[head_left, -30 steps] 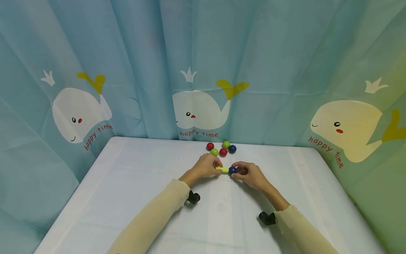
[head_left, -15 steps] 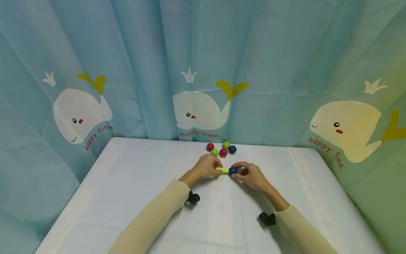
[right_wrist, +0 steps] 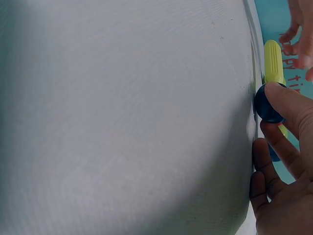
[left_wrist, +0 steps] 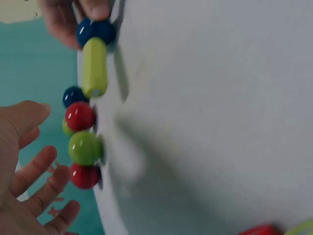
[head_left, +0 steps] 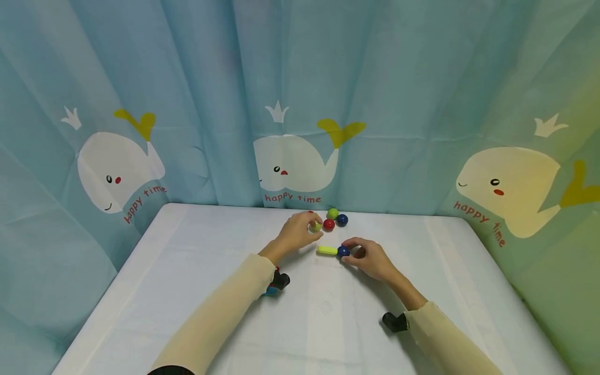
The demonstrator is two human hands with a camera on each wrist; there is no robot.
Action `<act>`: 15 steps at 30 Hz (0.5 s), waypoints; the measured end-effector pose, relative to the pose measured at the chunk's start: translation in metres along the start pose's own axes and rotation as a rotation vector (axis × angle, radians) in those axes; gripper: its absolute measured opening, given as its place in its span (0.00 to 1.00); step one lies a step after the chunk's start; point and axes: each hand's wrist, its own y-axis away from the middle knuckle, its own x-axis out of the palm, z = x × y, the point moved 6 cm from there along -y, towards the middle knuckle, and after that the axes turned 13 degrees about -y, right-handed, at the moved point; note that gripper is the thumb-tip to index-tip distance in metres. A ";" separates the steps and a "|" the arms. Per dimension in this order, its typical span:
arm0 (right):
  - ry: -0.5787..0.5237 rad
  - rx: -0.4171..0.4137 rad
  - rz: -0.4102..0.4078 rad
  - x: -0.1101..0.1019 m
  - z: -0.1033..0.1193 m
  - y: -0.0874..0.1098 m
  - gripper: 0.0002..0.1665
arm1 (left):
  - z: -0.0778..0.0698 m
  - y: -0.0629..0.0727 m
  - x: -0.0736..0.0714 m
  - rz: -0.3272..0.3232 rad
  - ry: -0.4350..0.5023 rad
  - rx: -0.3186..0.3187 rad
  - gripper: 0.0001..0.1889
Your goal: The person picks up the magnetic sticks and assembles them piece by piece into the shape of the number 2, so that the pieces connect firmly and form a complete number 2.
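Note:
My right hand (head_left: 370,256) pinches a dark blue ball (head_left: 344,251) between thumb and fingers. A ridged yellow-green rod (head_left: 327,250) sticks out from this ball toward the left; its free end is bare. My left hand (head_left: 295,232) is spread beside the balls at the back, fingers apart and nothing held. Nearest to it is a green ball (left_wrist: 85,148), partly covered by the fingers in the head view. A red ball (left_wrist: 85,175) lies beside that one, nearly hidden behind the left hand in the head view.
Close by are another red ball (head_left: 329,225), a second green ball (head_left: 333,214) and a second blue ball (head_left: 342,220), near the back edge of the white table (head_left: 211,229). Blue and red pieces (head_left: 271,290) show partly behind the left wrist. A whale-print curtain (head_left: 398,104) hangs behind.
My left hand has let go of the yellow-green rod and moved back and left to the green ball. The right hand keeps the blue ball in place.

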 end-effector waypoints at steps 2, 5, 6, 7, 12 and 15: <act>0.004 0.002 -0.001 -0.001 0.000 0.000 0.20 | 0.005 -0.006 -0.005 -0.028 -0.030 -0.025 0.18; 0.004 0.009 -0.001 -0.002 0.001 0.001 0.20 | 0.010 -0.012 -0.006 -0.022 -0.080 -0.069 0.22; 0.001 0.010 0.000 -0.002 0.001 0.001 0.20 | 0.011 -0.013 -0.006 -0.015 -0.098 -0.080 0.23; -0.001 0.008 0.000 -0.002 0.001 0.001 0.20 | 0.011 -0.014 -0.005 -0.011 -0.113 -0.087 0.24; -0.003 0.007 -0.002 -0.001 0.002 0.000 0.20 | 0.015 -0.016 -0.001 -0.001 -0.151 -0.121 0.23; 0.000 0.020 -0.008 0.000 0.001 0.001 0.20 | 0.017 -0.016 0.003 0.007 -0.155 -0.140 0.23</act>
